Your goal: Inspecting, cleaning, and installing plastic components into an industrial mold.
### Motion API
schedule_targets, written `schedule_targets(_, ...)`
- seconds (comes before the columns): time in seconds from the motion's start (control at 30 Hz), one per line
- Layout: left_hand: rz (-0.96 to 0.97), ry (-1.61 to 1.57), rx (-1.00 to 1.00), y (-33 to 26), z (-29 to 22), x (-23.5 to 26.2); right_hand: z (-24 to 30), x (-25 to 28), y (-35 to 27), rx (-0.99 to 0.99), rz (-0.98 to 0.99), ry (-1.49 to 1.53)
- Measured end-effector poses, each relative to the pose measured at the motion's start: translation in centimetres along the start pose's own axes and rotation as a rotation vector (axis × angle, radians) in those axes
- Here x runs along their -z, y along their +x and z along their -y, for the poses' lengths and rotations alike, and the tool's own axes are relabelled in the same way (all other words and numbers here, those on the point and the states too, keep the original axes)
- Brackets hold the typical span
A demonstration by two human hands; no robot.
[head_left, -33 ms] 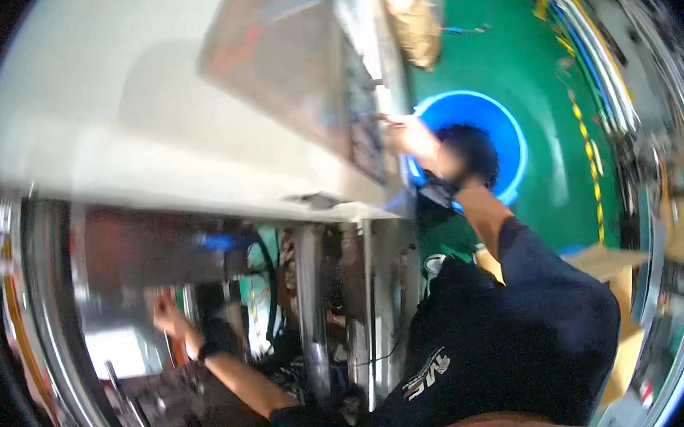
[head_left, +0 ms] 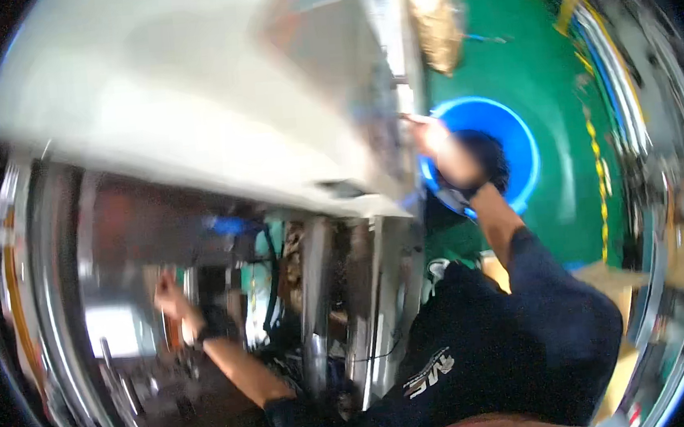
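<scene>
My left hand (head_left: 175, 300) reaches into the opening of a large machine (head_left: 192, 145), between its metal bars. Its fingers look drawn together, and what they hold, if anything, I cannot make out. My right hand (head_left: 443, 148) is stretched up to the machine's side edge, at a blurred control panel (head_left: 386, 114). Motion smears the right fingers, so their grip is hidden. Below the right wrist stands a round blue bin (head_left: 524, 155) with dark contents.
Upright shiny metal columns (head_left: 316, 312) stand between my arms. A brown paper sack (head_left: 436, 29) lies on the green floor (head_left: 556, 172) beyond the bin. Yellow-black tape (head_left: 599, 185) runs along the right. Cardboard boxes (head_left: 613, 292) sit beside my right elbow.
The whole view has shifted slightly, so the panel, bin and sack appear farther right. Both hands stay at about the same places on the machine.
</scene>
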State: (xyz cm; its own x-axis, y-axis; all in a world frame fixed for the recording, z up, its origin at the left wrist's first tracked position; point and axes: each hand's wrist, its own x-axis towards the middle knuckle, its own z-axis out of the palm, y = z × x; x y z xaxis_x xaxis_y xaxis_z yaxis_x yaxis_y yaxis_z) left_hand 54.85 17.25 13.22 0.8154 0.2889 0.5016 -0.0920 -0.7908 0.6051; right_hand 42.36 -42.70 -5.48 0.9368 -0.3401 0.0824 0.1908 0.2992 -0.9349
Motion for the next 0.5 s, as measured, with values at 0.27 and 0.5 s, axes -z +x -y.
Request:
schedule_targets(0.27, -0.165, -0.211, 0.005, 3.7, 1.4, -2.6, 0.8, 3.2, -9.1, -0.264, 0.233, 0.411)
schedule_targets(0.5, -0.247, -0.423, 0.079, 2.5, 0.6, -4.5, 0.0, 3.4, -11.1, -0.539, -0.084, 0.255)
